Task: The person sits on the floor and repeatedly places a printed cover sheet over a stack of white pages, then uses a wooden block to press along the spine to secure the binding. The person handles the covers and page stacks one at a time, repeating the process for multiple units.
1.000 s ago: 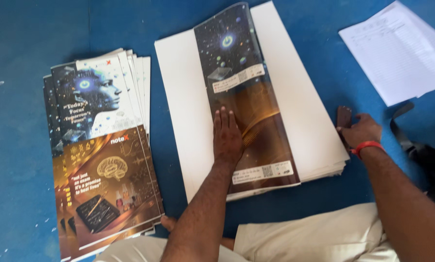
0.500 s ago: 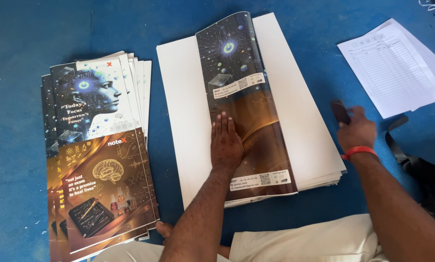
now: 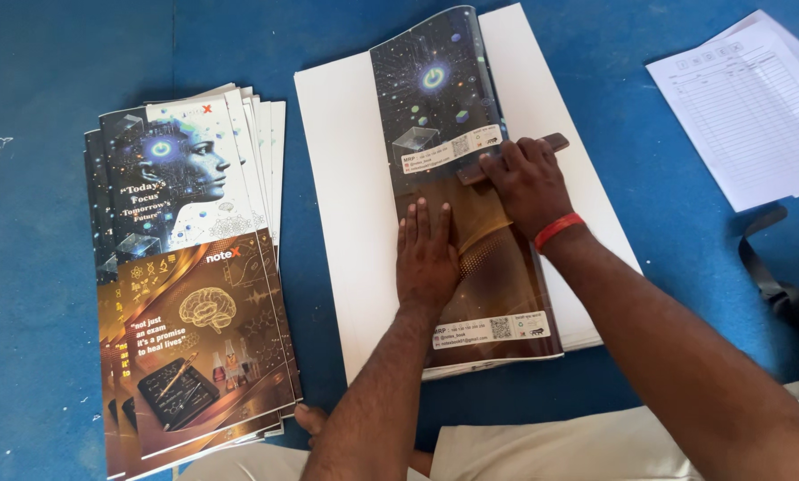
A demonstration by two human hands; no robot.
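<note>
Blue matting covers the floor where the person sits, with pale trousers and a bare toe at the nearest edge of the view. Just beyond, on the person's left, lies a fanned pile of glossy printed covers, dark blue at the top and brown-gold below.

Straight ahead is a stack of white sheets, and on it a folded printed cover, laid lengthwise away from the body. The left hand rests flat on the middle of this cover, palm down, fingers straight and close together, holding nothing and pinning the sheet. A little farther on, the right hand, with a red band at the wrist, is closed over a dark flat bar that lies across the cover, its far end sticking out past the fingers.

The work in hand looks like pressing the fold flat: one hand anchors while the other bears down with the bar. The upper end of the cover curls slightly off the stack, so any further stroke would call for firm, even pressure along the length, with the left hand keeping the sheet from sliding.

Farthest off, to the right, a white ruled form lies on the matting, well apart, with a dark strap nearer.
</note>
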